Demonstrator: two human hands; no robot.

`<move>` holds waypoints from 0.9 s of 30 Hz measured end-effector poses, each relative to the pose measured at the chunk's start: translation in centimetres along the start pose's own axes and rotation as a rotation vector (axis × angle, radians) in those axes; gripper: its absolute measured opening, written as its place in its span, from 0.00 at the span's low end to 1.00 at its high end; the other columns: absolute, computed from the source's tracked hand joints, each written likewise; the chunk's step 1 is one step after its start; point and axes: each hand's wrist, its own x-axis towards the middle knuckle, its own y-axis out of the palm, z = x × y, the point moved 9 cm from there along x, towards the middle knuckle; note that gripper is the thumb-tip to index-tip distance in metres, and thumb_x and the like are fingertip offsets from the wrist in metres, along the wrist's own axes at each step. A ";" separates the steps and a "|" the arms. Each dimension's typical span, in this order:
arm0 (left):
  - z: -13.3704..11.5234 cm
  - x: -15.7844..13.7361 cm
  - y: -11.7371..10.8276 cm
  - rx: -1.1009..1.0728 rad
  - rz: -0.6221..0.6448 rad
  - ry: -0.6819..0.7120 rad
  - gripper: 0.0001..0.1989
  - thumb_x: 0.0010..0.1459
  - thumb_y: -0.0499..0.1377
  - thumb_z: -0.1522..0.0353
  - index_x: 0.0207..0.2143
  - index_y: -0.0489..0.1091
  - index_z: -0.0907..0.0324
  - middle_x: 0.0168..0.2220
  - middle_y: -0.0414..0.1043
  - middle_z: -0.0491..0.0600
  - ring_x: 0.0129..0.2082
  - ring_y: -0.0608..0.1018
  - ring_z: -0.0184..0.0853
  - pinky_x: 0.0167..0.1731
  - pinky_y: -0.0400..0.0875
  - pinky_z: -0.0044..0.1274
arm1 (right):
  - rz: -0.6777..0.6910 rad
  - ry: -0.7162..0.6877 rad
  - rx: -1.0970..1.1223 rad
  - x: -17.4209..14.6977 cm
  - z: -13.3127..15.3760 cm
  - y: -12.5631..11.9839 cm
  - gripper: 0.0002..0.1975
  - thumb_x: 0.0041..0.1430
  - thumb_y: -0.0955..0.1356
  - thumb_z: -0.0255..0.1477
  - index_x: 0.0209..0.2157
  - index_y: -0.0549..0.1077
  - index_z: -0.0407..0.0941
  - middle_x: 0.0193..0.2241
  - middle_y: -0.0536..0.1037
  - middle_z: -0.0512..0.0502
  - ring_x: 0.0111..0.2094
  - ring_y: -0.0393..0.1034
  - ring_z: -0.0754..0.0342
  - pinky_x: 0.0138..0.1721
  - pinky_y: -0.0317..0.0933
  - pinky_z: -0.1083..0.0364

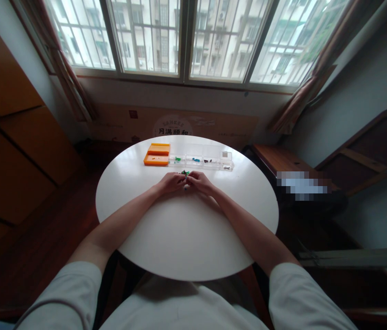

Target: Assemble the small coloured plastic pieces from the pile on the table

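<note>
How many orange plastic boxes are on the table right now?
1: the open orange rectangular plastic box, left of the clear plastic containers on the round white table, beyond the left hand. No other shows.

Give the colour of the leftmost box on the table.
The box is orange, clearest in the head view.

1. Up top, here's the window, barred right across, pale buildings crowding in behind!
2. Curtains on both flanks, gathered and hanging.
3. Below the sill, a tan board, dark lettering on its round label!
4. Over left, an orange-brown cabinet above dark floor.
5. And right, a wooden bench, a brown frame tilted near the wall!
</note>
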 end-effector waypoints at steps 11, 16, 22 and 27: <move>-0.1 0.0 0.0 -0.021 0.003 -0.009 0.17 0.61 0.49 0.62 0.32 0.75 0.58 0.26 0.73 0.48 0.25 0.71 0.30 0.27 0.55 0.20 | -0.003 -0.009 -0.037 0.0 0.1 0.0 0.17 0.47 0.68 0.42 0.26 0.68 0.41 0.20 0.71 0.51 0.22 0.61 0.60 0.25 0.56 0.59; 0.1 0.0 0.0 -0.017 0.005 -0.019 0.18 0.61 0.48 0.60 0.31 0.74 0.59 0.25 0.73 0.48 0.24 0.70 0.30 0.26 0.54 0.20 | 0.004 -0.021 -0.049 0.0 0.2 0.0 0.17 0.48 0.68 0.42 0.26 0.68 0.41 0.20 0.70 0.52 0.22 0.61 0.61 0.25 0.56 0.59; 0.1 0.0 0.1 0.004 0.025 -0.031 0.19 0.60 0.48 0.58 0.30 0.73 0.59 0.25 0.72 0.48 0.23 0.69 0.30 0.25 0.52 0.21 | 0.012 -0.033 -0.077 0.0 0.1 0.1 0.16 0.48 0.68 0.40 0.27 0.69 0.40 0.21 0.70 0.52 0.22 0.62 0.61 0.25 0.56 0.59; 0.2 0.1 0.2 0.011 0.026 -0.028 0.19 0.60 0.48 0.59 0.29 0.73 0.59 0.25 0.72 0.48 0.23 0.69 0.30 0.25 0.52 0.21 | 0.014 -0.045 -0.090 0.1 0.0 0.0 0.16 0.49 0.68 0.40 0.28 0.69 0.40 0.21 0.70 0.52 0.22 0.62 0.61 0.25 0.56 0.59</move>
